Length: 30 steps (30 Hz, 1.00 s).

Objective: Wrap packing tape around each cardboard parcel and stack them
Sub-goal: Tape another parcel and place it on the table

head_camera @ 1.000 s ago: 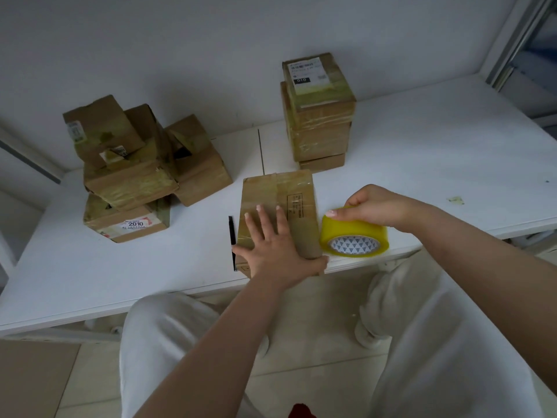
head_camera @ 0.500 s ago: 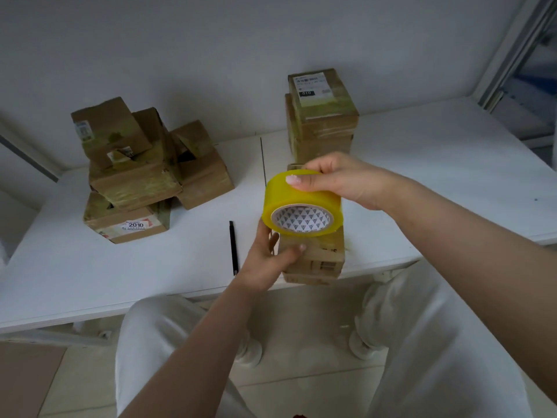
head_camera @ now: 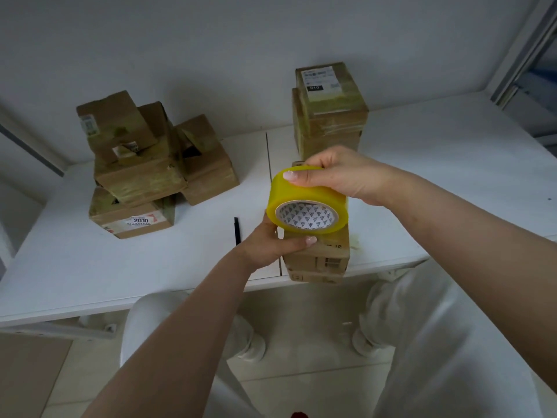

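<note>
Two hands work at the near edge of the white desk [head_camera: 452, 164]. The left hand [head_camera: 268, 241] grips a cardboard parcel [head_camera: 319, 257] lifted on end above the desk edge, thumb across its near face. The right hand [head_camera: 340, 176] clasps the yellow tape roll [head_camera: 307, 206] from above, holding it against the parcel's upper part. A stack of taped parcels [head_camera: 330, 110] stands far right of centre; a loose pile of parcels [head_camera: 144, 167] sits far left; a black pen [head_camera: 237, 230] lies between
</note>
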Available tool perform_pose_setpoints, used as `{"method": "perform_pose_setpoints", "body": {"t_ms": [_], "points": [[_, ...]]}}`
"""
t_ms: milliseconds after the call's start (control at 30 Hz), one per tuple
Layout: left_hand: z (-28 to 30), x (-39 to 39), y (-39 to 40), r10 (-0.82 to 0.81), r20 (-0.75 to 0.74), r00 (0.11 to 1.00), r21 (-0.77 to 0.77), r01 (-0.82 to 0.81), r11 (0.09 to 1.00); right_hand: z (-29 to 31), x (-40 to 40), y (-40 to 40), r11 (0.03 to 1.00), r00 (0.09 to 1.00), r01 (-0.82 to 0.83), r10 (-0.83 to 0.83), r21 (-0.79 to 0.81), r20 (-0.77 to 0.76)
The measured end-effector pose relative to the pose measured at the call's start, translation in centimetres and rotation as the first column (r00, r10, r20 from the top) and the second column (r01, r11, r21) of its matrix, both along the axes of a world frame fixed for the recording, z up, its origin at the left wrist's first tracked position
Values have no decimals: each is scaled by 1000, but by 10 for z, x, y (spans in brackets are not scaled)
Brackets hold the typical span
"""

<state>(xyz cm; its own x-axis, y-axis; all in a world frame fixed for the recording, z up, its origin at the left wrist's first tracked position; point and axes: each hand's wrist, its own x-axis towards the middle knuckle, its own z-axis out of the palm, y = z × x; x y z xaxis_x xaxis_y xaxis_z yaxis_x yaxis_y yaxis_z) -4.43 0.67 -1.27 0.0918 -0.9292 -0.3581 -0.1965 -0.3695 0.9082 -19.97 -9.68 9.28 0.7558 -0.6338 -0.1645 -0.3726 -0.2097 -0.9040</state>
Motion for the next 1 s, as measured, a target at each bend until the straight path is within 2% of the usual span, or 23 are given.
{"method": "perform_pose_setpoints", "body": {"t_ms": [133, 200, 267, 400, 567, 633, 733, 867, 933, 1000], "points": [[2, 5, 1, -108, 69, 992, -57, 112, 992, 20, -41, -19, 988, 981, 60, -84, -141, -175], [2, 3, 0, -128, 68, 989, -75, 133, 988, 14, -73, -28, 989, 941, 56, -98, -136, -324], [2, 2, -1, -141, 96, 985, -82, 149, 986, -11, -93, -30, 991, 909, 99, -125, -85, -397], [7, 4, 0, -156, 170, 973, -44, 166, 985, -59, -94, -23, 982, 907, 187, -160, 34, -389], [16, 0, -2, -161, 285, 945, -28, 176, 984, -72, -93, -25, 972, 921, 227, -194, 61, -337], [21, -6, -6, -164, 428, 889, -12, 187, 982, -74, -94, -25, 972, 926, 227, -194, 68, -323], [34, -33, -14, -229, 675, 701, 19, 293, 956, -75, -92, -24, 971, 932, 227, -194, 76, -306], [36, -67, -32, -312, 795, 520, 139, 344, 928, -77, -93, -25, 969, 939, 233, -202, 81, -278], [35, -71, -37, -326, 796, 510, 187, 305, 934, -77, -94, -24, 970, 943, 226, -196, 86, -269], [34, -68, -37, -271, 782, 561, 138, 268, 954, -73, -93, -23, 975, 947, 208, -180, 82, -264]]}}
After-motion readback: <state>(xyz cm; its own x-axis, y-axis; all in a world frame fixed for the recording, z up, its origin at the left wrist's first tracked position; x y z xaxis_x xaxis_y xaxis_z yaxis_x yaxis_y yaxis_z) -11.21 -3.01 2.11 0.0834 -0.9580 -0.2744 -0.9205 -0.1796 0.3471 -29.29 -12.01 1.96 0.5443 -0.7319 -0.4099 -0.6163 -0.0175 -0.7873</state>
